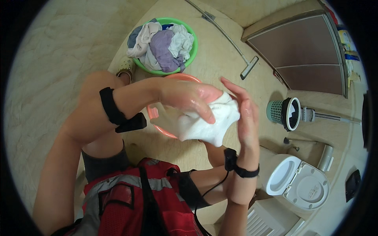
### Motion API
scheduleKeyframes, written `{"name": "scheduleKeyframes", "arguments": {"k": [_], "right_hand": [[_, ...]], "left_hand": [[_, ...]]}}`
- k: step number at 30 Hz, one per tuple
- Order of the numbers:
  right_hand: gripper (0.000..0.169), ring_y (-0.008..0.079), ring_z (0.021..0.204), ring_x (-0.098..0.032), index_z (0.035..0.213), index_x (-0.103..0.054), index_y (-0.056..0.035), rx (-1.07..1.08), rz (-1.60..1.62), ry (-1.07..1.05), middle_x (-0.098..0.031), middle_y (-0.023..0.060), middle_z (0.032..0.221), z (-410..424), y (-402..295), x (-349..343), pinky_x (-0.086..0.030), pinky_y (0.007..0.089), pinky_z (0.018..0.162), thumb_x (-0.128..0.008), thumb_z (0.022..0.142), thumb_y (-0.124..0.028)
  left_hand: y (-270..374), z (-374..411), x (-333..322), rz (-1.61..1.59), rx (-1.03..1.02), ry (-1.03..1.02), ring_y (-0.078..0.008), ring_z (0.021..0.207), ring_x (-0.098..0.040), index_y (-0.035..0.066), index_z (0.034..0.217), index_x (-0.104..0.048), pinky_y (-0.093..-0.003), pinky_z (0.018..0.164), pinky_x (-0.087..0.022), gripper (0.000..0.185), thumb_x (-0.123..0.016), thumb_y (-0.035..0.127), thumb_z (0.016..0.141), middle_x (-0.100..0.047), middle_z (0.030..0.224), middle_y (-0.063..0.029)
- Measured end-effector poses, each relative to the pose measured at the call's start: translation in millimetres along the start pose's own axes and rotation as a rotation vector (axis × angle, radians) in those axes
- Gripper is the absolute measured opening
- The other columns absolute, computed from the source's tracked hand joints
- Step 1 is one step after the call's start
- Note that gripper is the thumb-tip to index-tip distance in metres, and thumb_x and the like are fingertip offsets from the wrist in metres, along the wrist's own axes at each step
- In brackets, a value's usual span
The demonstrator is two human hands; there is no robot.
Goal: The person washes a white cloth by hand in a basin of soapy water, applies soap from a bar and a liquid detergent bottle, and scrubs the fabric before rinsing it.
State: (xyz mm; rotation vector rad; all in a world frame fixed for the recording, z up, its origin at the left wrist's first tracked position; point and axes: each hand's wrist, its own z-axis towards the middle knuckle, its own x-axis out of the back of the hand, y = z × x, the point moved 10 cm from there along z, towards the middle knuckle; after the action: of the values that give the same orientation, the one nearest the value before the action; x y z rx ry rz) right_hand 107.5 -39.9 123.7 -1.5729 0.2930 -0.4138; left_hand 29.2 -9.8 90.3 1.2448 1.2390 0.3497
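Observation:
My left hand grips a small white cloth, its thumb lying over the front and most of its fingers hidden by the fabric. The cloth looks wet and bunched; its kind cannot be told. On the other side, my right hand is beside the cloth with its fingers extended and apart, slightly blurred. Its palm is against or very near the cloth's right edge. Below both hands stands an orange plastic basin on the floor, mostly covered by my left hand and the cloth, so its contents are largely hidden.
Beyond the basin, a green tub holds a heap of clothes. A floor squeegee lies to its right. Along the right side are a lidded waste bin, a toilet and a brown-panelled door.

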Motion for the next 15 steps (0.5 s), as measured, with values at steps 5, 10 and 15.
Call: {"name": "scheduleKeyframes", "arguments": {"k": [5, 10, 15], "right_hand": [[0.06, 0.0188, 0.096, -0.057, 0.104, -0.059, 0.0046, -0.316, 0.468, -0.311, -0.061, 0.0122, 0.102, -16.5, 33.5, -45.8, -0.044, 0.0302, 0.081, -0.05, 0.086, -0.052], [0.041, 0.0128, 0.069, -0.058, 0.087, -0.063, 0.006, -0.159, 0.196, -0.222, -0.063, 0.009, 0.078, -24.2, 16.4, -18.7, -0.045, 0.0253, 0.061, -0.056, 0.088, -0.035], [0.029, 0.0143, 0.067, -0.06, 0.088, -0.059, 0.0029, -0.185, 0.501, 0.172, -0.064, 0.0109, 0.082, -26.2, 23.0, 11.1, -0.048, 0.026, 0.062, -0.053, 0.091, -0.025]], "left_hand": [[-1.3, -2.1, -13.9, 0.062, -0.001, -0.13, -0.0099, 0.085, -0.055, -0.001, 0.112, -0.049, -0.0248, 0.071, -0.045, 0.037, -0.062, 0.014, 0.081, -0.058, 0.097, -0.0043], [3.3, -7.3, 2.4, 0.276, -0.061, 0.033, -0.0106, 0.073, -0.057, -0.002, 0.092, -0.06, -0.0261, 0.064, -0.046, 0.025, -0.06, 0.021, 0.084, -0.062, 0.08, -0.0045], [19.8, -13.0, 23.1, 0.477, -0.022, 0.33, -0.0079, 0.069, -0.055, -0.003, 0.088, -0.062, -0.0244, 0.06, -0.045, 0.028, -0.062, 0.025, 0.086, -0.062, 0.075, -0.0034]]}}
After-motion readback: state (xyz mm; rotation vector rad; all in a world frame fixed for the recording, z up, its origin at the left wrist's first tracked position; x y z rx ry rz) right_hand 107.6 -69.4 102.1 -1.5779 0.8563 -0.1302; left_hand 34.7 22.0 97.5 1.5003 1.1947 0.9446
